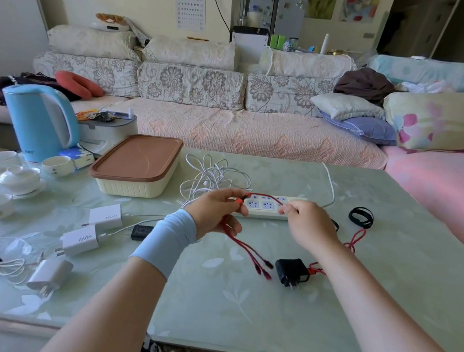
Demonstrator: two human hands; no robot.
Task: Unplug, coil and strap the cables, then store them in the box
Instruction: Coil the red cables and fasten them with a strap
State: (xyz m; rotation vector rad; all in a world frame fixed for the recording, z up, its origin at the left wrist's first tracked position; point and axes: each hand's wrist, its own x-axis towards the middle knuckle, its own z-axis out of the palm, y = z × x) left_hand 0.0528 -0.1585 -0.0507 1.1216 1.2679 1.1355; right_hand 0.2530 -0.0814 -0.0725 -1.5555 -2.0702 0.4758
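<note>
The pale green counter [242,303] fills the lower frame. At centre left the cream box [136,167] sits with its brown lid on, so nothing can go in yet. The white power strip [264,206] lies at mid-frame with empty sockets showing.

Above it, the left hand [213,210] has a curled grip on the red cable [265,197] near its branching ends, which dangle below. The right hand [310,225] pinches it further along, pulling a span taut, probably to begin a coil. The cable trails to the black adapter [291,271] at lower centre. Black straps [361,216] wait at right, within reach for binding.
</note>
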